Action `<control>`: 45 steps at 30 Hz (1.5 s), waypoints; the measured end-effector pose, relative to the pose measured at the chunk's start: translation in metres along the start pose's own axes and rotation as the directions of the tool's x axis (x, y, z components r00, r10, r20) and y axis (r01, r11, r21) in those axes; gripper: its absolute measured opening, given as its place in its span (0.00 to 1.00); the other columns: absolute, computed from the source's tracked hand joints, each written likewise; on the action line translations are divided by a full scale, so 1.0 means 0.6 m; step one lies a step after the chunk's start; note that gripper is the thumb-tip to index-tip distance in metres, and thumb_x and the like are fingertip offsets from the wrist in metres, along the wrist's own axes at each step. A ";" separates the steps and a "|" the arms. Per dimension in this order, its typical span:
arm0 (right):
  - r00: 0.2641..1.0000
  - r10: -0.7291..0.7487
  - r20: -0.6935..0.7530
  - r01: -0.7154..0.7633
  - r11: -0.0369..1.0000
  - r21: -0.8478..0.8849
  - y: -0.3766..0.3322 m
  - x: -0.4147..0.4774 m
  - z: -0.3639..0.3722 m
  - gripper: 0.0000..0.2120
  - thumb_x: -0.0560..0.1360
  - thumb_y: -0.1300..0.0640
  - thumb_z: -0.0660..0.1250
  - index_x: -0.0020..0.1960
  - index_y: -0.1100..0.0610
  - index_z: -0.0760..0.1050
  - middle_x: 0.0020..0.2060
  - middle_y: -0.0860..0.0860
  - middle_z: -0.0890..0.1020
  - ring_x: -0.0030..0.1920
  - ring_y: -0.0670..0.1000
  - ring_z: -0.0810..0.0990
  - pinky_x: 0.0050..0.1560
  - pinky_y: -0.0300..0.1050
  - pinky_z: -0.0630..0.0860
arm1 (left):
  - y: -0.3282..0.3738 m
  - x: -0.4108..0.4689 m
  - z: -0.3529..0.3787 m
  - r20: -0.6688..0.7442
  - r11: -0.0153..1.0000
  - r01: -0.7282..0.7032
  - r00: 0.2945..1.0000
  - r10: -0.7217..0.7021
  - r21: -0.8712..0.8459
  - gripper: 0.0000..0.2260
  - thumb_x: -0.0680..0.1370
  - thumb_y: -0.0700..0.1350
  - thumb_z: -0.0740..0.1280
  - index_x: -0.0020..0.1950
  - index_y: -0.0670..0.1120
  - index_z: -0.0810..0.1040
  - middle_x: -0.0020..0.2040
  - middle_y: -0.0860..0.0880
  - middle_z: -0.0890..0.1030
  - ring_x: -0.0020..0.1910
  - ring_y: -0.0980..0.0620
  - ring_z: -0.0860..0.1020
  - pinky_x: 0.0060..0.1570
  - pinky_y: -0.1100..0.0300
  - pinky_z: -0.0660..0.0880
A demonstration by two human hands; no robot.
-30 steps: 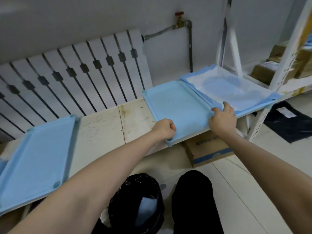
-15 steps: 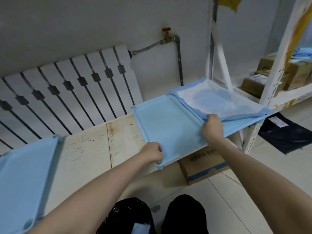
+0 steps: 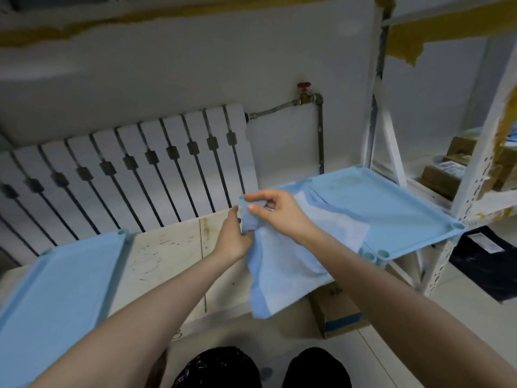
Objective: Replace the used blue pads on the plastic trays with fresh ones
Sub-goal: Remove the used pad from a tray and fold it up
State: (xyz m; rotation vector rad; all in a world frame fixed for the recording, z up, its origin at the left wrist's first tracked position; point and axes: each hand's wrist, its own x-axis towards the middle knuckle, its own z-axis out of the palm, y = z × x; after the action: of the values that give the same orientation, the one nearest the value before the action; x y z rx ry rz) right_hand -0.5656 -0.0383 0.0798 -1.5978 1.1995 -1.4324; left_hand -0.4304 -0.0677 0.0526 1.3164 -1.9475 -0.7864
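**Left hand [image 3: 233, 239] and right hand [image 3: 279, 217] bunch the blue pad [image 3: 288, 264]**

Both pinch its rolled top corner. The rest hangs past the bench's [image 3: 167, 253] front edge, beside the bare right tray [image 3: 397, 217]. We judge removal under way: next, ball it up and drop it into the black bag [image 3: 218, 369] below.

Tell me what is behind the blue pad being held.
The blue pad, gripped by the left hand and right hand, hangs in front of the middle tray; only its near corner shows. Its floor is covered. A cardboard box peeks out below.
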 end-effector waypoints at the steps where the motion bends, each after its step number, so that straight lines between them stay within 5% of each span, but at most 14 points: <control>1: 0.999 0.029 0.013 -0.030 0.997 0.068 -0.008 -0.005 0.016 0.08 0.74 0.63 0.70 0.51 0.54 0.80 0.49 0.53 0.83 0.48 0.50 0.83 0.55 0.41 0.78 | -0.004 -0.006 -0.020 -0.029 1.000 -0.004 1.000 0.003 -0.007 0.31 0.71 0.40 0.65 0.74 0.40 0.59 0.64 0.44 0.74 0.63 0.45 0.74 0.62 0.48 0.72; 4: 0.996 0.086 0.037 -0.092 0.979 0.183 -0.026 -0.009 0.055 0.10 0.73 0.67 0.70 0.42 0.52 0.80 0.42 0.51 0.83 0.43 0.45 0.82 0.49 0.39 0.78 | -0.009 -0.030 -0.067 -0.009 1.000 0.013 1.000 -0.014 -0.028 0.35 0.74 0.31 0.62 0.77 0.45 0.51 0.66 0.46 0.71 0.59 0.52 0.76 0.63 0.52 0.72; 6: 0.993 0.098 0.071 -0.111 0.973 0.203 -0.046 -0.008 0.083 0.11 0.73 0.68 0.69 0.45 0.53 0.78 0.42 0.52 0.83 0.46 0.50 0.83 0.51 0.45 0.79 | -0.005 -0.054 -0.097 -0.003 0.994 -0.015 1.000 0.015 -0.104 0.34 0.73 0.29 0.61 0.76 0.49 0.56 0.60 0.51 0.73 0.50 0.61 0.75 0.55 0.57 0.75; 9: 0.990 0.081 0.112 -0.105 0.967 0.230 -0.085 -0.008 0.122 0.12 0.74 0.68 0.67 0.50 0.53 0.75 0.46 0.55 0.81 0.50 0.54 0.81 0.56 0.50 0.79 | 0.007 -0.085 -0.141 -0.001 0.991 -0.041 0.999 0.041 -0.127 0.25 0.73 0.33 0.62 0.68 0.50 0.67 0.53 0.55 0.75 0.52 0.57 0.76 0.48 0.66 0.74; 13: 0.988 0.093 0.126 -0.127 0.948 0.292 -0.113 0.000 0.156 0.11 0.75 0.66 0.67 0.56 0.56 0.76 0.51 0.59 0.82 0.52 0.56 0.81 0.57 0.52 0.78 | 0.008 -0.118 -0.195 0.047 0.970 -0.041 0.997 0.054 -0.240 0.21 0.68 0.42 0.59 0.60 0.51 0.75 0.52 0.48 0.80 0.51 0.51 0.78 0.51 0.56 0.76; 17: 0.987 0.061 0.147 -0.089 0.978 0.187 -0.141 0.002 0.196 0.07 0.75 0.63 0.69 0.52 0.55 0.79 0.50 0.59 0.83 0.52 0.56 0.82 0.56 0.50 0.79 | -0.002 -0.134 -0.246 -0.042 0.939 -0.008 0.999 -0.007 -0.345 0.17 0.75 0.33 0.53 0.53 0.47 0.78 0.46 0.45 0.81 0.45 0.49 0.78 0.50 0.51 0.76; 21: 0.983 0.051 0.174 -0.083 0.980 0.182 -0.170 0.000 0.229 0.06 0.74 0.63 0.70 0.51 0.58 0.79 0.45 0.56 0.84 0.46 0.52 0.83 0.49 0.45 0.81 | -0.026 -0.144 -0.282 -0.147 0.960 -0.076 0.988 0.036 -0.270 0.06 0.80 0.38 0.60 0.50 0.37 0.75 0.45 0.39 0.80 0.41 0.48 0.79 0.45 0.52 0.77; 24: 0.984 0.027 0.178 -0.047 0.993 0.108 -0.196 0.000 0.252 0.05 0.73 0.63 0.70 0.49 0.59 0.79 0.41 0.51 0.83 0.39 0.45 0.83 0.39 0.34 0.78 | -0.045 -0.152 -0.311 -0.253 0.974 -0.093 0.967 0.038 -0.207 0.08 0.79 0.38 0.63 0.40 0.41 0.74 0.36 0.43 0.79 0.34 0.51 0.77 0.38 0.51 0.76; 28: 0.988 0.005 0.153 0.001 0.999 -0.036 -0.237 0.017 0.273 0.06 0.72 0.61 0.72 0.48 0.60 0.79 0.43 0.54 0.83 0.42 0.48 0.82 0.44 0.39 0.80 | -0.055 -0.148 -0.375 -0.373 0.985 -0.095 0.927 0.035 -0.143 0.12 0.77 0.38 0.65 0.34 0.48 0.77 0.31 0.46 0.78 0.32 0.46 0.75 0.36 0.49 0.75; 35: 0.997 0.012 0.082 -0.006 0.998 -0.068 -0.292 0.051 0.308 0.05 0.71 0.60 0.73 0.41 0.58 0.77 0.41 0.55 0.81 0.45 0.52 0.81 0.51 0.49 0.80 | -0.024 -0.141 -0.460 -0.530 0.990 -0.138 0.838 0.128 0.021 0.06 0.77 0.39 0.66 0.44 0.43 0.83 0.36 0.52 0.80 0.36 0.52 0.76 0.40 0.57 0.72; 39: 0.989 0.045 0.141 -0.052 0.997 0.049 -0.291 0.061 0.329 0.05 0.74 0.66 0.69 0.47 0.59 0.80 0.44 0.54 0.82 0.46 0.50 0.81 0.47 0.39 0.80 | -0.031 -0.143 -0.490 -0.602 0.988 -0.131 0.784 0.152 0.079 0.07 0.77 0.39 0.66 0.50 0.41 0.84 0.42 0.49 0.78 0.42 0.53 0.73 0.39 0.67 0.66; 45: 0.986 0.130 0.100 -0.134 0.990 0.040 -0.274 0.076 0.350 0.11 0.70 0.62 0.74 0.50 0.63 0.79 0.46 0.56 0.81 0.43 0.49 0.80 0.42 0.39 0.77 | -0.044 -0.139 -0.502 -0.628 0.994 -0.102 0.772 0.095 0.025 0.07 0.77 0.37 0.66 0.48 0.39 0.84 0.43 0.46 0.83 0.38 0.52 0.76 0.40 0.65 0.68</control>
State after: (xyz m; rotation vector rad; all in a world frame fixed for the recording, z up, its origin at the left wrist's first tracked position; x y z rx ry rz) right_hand -0.3285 -0.0428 0.2106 -1.5096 1.1842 -1.2752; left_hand -0.1557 -0.0331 0.2002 1.2478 -1.4435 -0.2385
